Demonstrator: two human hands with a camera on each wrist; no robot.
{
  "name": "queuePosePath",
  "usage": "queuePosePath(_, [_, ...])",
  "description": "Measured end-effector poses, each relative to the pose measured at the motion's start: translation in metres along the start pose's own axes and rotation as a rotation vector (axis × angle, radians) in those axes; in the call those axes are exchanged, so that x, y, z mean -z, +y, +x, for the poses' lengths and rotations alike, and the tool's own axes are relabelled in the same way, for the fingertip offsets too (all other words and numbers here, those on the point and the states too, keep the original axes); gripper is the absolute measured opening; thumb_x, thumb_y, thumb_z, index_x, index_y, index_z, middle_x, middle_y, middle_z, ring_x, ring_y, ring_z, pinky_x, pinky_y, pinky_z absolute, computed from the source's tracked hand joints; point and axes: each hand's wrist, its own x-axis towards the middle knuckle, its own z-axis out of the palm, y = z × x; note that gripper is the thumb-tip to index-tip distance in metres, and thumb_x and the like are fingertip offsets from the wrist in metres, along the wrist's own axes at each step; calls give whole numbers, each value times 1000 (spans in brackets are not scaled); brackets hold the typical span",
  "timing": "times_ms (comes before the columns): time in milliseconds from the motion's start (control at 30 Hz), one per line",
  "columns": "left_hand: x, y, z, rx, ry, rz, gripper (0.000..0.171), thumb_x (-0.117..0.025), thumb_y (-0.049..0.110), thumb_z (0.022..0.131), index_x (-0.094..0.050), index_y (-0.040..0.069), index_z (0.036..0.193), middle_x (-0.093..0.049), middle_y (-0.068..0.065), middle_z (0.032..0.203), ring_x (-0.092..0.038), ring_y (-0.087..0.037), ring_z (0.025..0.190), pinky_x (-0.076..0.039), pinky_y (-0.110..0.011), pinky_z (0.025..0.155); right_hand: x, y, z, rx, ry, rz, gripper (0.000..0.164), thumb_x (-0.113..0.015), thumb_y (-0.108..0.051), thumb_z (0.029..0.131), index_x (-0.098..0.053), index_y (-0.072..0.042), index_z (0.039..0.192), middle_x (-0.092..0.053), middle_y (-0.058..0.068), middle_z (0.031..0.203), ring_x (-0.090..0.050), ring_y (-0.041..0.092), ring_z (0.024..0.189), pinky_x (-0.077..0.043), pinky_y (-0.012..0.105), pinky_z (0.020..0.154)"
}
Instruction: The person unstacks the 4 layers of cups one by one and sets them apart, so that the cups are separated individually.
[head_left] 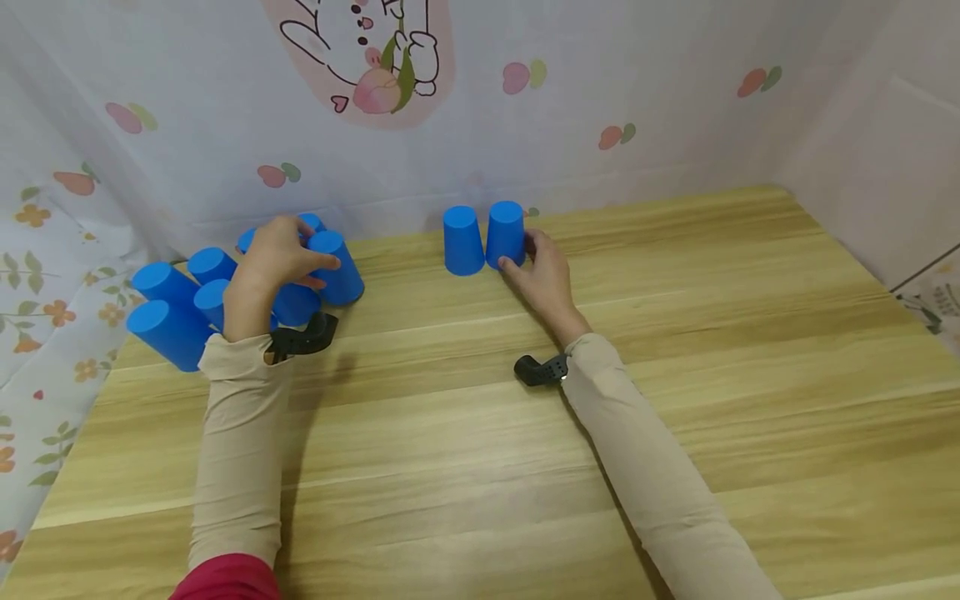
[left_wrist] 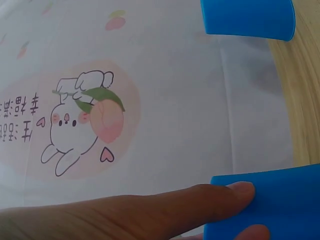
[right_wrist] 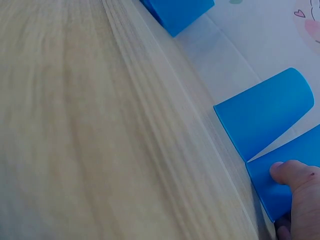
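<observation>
Two blue cups stand upside down side by side near the back of the table. My right hand (head_left: 545, 279) grips the right one (head_left: 506, 232), thumb on its near side; the left one (head_left: 462, 242) is beside it, their bases touching in the right wrist view. At the left, my left hand (head_left: 279, 258) holds another upside-down blue cup (head_left: 337, 271), the rightmost of a group. In the left wrist view, a thumb (left_wrist: 242, 192) lies along that cup (left_wrist: 290, 200). Several more blue cups (head_left: 161, 325) stand around and behind the left hand, partly hidden by it.
The wooden table (head_left: 420, 450) carries all the cups. A white curtain (head_left: 570, 142) with printed fruit and a rabbit hangs along its back edge. A flowered cloth (head_left: 45, 333) hangs at the left. Each wrist bears a black camera mount (head_left: 540, 370).
</observation>
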Motion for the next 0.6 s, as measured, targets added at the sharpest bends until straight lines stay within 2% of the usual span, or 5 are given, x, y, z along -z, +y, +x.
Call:
queuePosePath(167, [-1, -2, -1, 4, 7, 18, 57, -66, 17, 86, -40, -17, 124, -54, -37, 106, -68, -29, 69, -44, -52, 88, 0, 1, 0, 1, -5, -10, 54, -68, -20, 86, -46, 6, 128, -53, 22, 125, -54, 32, 113, -43, 38, 95])
queuePosePath(367, [-1, -3, -1, 1, 29, 31, 54, -67, 16, 85, -44, -18, 120, -58, -34, 99, -68, -30, 68, -43, -54, 89, 0, 1, 1, 11, 3, -19, 54, -67, -20, 86, -47, 6, 128, -54, 22, 123, -55, 32, 110, -44, 40, 93])
queuePosePath(467, [0, -3, -1, -2, 30, 40, 58, -68, 15, 84, -41, -19, 124, -59, -35, 96, -68, -29, 67, -42, -55, 90, 0, 1, 1, 7, 1, -21, 54, -67, -20, 86, -47, 6, 128, -54, 22, 123, -55, 31, 110, -44, 40, 93])
queuePosePath(600, [2, -1, -1, -3, 18, 32, 73, -68, 15, 84, -27, -17, 136, -50, -39, 116, -68, -27, 67, -43, -53, 88, 0, 0, 0, 0, 7, -17, 54, -68, -20, 85, -47, 6, 128, -54, 22, 123, -55, 32, 110, -44, 39, 93])
